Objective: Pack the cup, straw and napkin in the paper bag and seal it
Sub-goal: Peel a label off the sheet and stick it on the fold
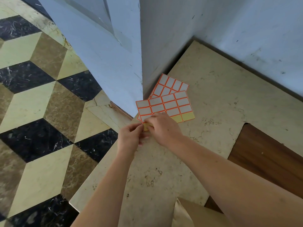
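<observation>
At the centre of the head view, the left hand (129, 136) and the right hand (161, 126) both pinch the near corner of the top label sheet (165, 106), while the paper bag (193, 213) lies at the bottom edge, between the forearms.

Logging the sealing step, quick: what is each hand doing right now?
Left hand: pinching the near corner of the top sticker sheet.
Right hand: fingers curled onto the same sheet, apparently peeling a label.
</observation>
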